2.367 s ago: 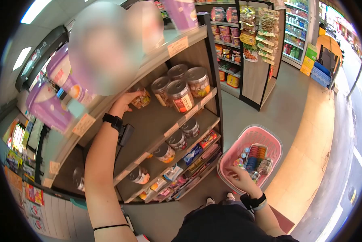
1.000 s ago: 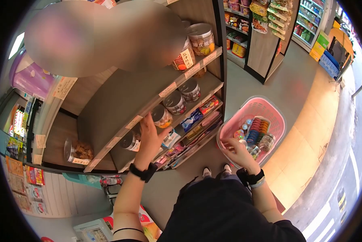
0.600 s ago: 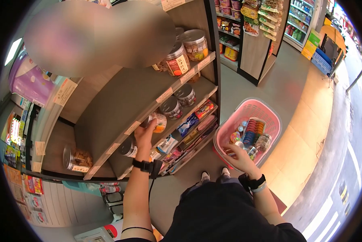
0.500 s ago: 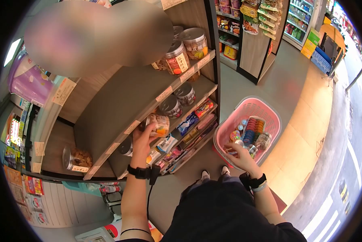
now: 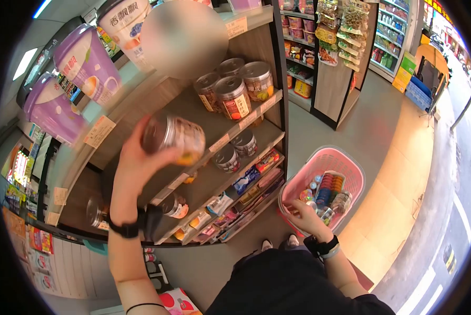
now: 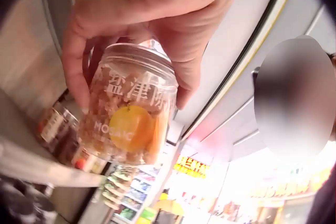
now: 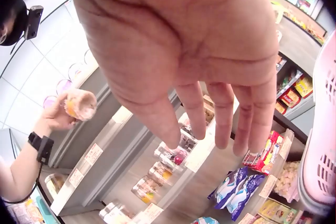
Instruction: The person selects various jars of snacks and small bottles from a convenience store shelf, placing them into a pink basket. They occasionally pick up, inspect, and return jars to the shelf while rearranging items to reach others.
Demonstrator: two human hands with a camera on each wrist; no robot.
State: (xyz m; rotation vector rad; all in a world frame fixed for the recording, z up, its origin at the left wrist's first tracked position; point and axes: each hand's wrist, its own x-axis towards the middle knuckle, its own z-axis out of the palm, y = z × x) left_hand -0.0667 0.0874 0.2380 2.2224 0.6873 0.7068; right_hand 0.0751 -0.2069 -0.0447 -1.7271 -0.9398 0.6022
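My left hand (image 5: 135, 163) holds a clear jar (image 5: 182, 140) with a dark lid, raised in front of the upper shelf and tilted on its side in the head view. The left wrist view shows thumb and fingers curled round its lid end; brown pieces fill the jar (image 6: 118, 124), which bears white lettering and a picture of an orange fruit. My right hand (image 5: 310, 219) is over the near side of a pink basket (image 5: 353, 176), with loosely bent fingers. In the right wrist view the right hand (image 7: 184, 40) has nothing in its grasp.
Several lidded jars (image 5: 234, 100) crowd the upper shelf's right end; others (image 5: 227, 158) stand one shelf lower, above bagged snacks (image 5: 246, 179). Large purple cups (image 5: 88, 63) line the top. The basket contains a tray of coloured discs (image 5: 330, 189), jars and small bottles. A snack rack (image 5: 346, 31) stands beyond.
My left hand went from the upper shelf down to the lower one, took hold of a jar there and lifted it up and leftward. My right hand stays by the basket.
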